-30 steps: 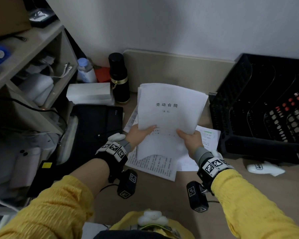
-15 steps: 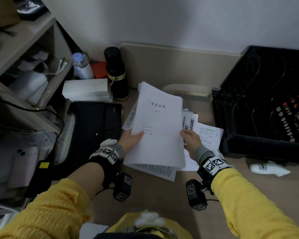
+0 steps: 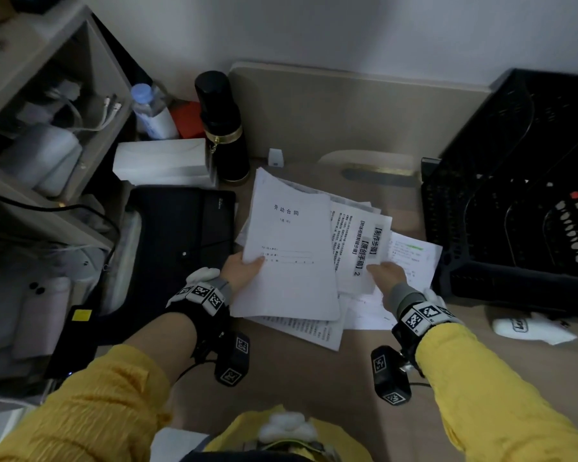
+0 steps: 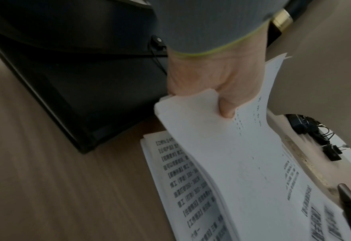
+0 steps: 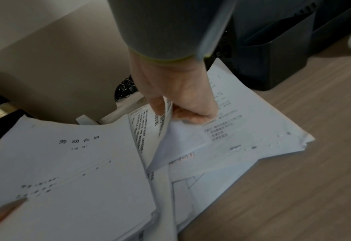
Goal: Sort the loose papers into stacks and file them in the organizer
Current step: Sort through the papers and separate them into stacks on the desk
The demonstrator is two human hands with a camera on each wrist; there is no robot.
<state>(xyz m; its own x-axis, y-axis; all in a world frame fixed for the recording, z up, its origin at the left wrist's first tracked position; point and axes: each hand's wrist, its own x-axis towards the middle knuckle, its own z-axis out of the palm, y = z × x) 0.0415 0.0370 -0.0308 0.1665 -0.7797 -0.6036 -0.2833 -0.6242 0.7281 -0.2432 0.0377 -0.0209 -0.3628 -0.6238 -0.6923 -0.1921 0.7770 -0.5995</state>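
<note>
My left hand (image 3: 244,270) (image 4: 217,88) grips a thick white stack of papers (image 3: 291,251) (image 4: 222,146) (image 5: 71,171) by its left edge, thumb on the cover sheet; the stack tilts low over the desk. More loose papers (image 3: 411,258) (image 5: 253,130) lie spread beneath and to the right. My right hand (image 3: 386,275) (image 5: 182,104) pinches the near edge of a sheet with bold black headings (image 3: 364,251) (image 5: 162,119), lifting it off the spread. The black mesh organizer (image 3: 514,201) (image 5: 273,53) stands at the right.
A black folder (image 3: 177,235) (image 4: 87,81) lies left of the papers. Behind stand a black flask (image 3: 222,128), a water bottle (image 3: 151,111) and a white box (image 3: 162,161). Shelves (image 3: 30,105) rise at the left. A white object (image 3: 531,328) lies near the organizer.
The stack came down from upright in both hands to low over the desk. My right hand let go of it and moved right, taking hold of a headed sheet in the spread.
</note>
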